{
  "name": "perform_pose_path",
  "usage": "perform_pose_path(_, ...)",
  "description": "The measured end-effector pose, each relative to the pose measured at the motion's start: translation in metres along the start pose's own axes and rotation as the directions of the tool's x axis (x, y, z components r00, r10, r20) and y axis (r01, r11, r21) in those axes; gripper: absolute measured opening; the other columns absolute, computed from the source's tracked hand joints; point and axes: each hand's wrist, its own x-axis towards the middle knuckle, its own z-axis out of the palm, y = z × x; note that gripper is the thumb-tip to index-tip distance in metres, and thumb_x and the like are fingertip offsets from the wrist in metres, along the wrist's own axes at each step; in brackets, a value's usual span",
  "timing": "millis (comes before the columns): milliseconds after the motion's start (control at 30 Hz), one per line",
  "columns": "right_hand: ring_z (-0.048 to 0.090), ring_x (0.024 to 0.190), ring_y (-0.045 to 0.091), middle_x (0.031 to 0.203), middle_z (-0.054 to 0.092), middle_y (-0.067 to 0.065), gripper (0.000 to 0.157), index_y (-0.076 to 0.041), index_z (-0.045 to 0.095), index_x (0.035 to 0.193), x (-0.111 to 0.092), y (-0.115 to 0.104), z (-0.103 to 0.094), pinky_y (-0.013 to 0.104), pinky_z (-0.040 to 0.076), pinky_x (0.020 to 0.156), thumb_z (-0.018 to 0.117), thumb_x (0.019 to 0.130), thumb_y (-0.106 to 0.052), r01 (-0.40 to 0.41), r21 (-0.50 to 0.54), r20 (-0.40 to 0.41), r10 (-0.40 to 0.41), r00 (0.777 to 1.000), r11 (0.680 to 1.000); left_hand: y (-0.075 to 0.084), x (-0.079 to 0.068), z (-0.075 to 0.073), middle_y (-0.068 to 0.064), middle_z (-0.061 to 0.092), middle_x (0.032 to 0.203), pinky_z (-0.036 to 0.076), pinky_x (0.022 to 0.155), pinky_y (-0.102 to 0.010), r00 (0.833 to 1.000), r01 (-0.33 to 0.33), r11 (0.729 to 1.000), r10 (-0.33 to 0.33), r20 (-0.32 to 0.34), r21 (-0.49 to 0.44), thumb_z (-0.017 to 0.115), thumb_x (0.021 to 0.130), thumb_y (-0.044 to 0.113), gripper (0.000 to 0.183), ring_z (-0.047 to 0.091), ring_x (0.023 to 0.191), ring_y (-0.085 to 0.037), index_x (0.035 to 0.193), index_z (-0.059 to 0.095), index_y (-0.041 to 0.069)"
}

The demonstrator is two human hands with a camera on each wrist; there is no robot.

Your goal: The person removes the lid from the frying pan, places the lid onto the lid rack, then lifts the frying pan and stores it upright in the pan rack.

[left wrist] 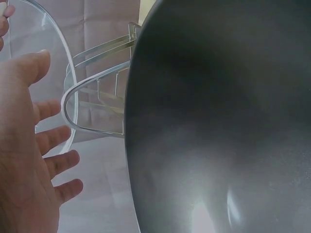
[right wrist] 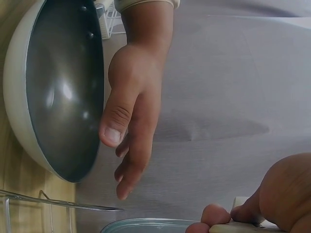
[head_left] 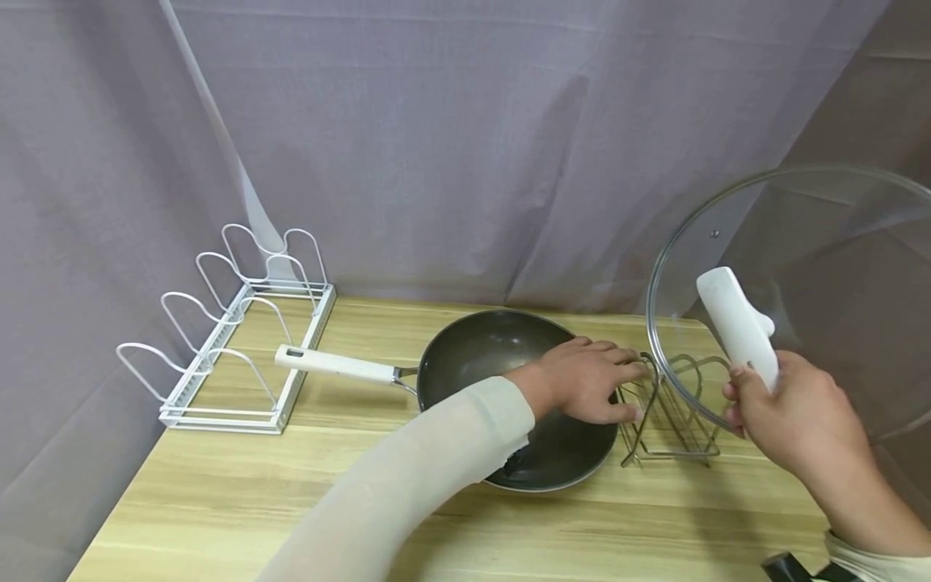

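Note:
My right hand (head_left: 810,412) grips the white handle (head_left: 738,323) of a large glass lid (head_left: 836,242) with a metal rim. The lid is tilted up on edge at the right, its lower left rim overlapping a wire lid rack (head_left: 676,449) in the head view. Over the right side of a dark wok (head_left: 473,347) reaches my left hand (head_left: 585,380), fingers spread and holding nothing. Its fingertips (left wrist: 68,189) are close to the rack's wire loop in the left wrist view. The wok sits on the table, its white handle (head_left: 338,365) pointing left.
A white rack with several wire dividers (head_left: 280,412) stands at the table's left, near the curtain (head_left: 436,162) behind. A black object (head_left: 789,567) lies at the lower right edge of the head view. The wooden table (head_left: 240,501) runs beneath everything.

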Motion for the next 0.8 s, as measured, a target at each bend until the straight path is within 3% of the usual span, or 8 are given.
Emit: perform_pose_path(800, 0.062, 0.058, 0.016, 0.071, 0.069, 0.0, 0.036, 0.001, 0.061, 0.105, -0.0007, 0.0033, 0.0074, 0.031, 0.041, 0.049, 0.047, 0.107, -0.031, 0.034, 0.002, -0.027, -0.034, 0.999, 0.999, 0.006, 0.0074, 0.0016, 0.023, 0.004, 0.168, 0.012, 0.123, -0.038, 0.999, 0.032, 0.999, -0.032, 0.004, -0.031, 0.026, 0.095, 0.081, 0.073, 0.008, 0.153, -0.006, 0.161, 0.01, 0.051)
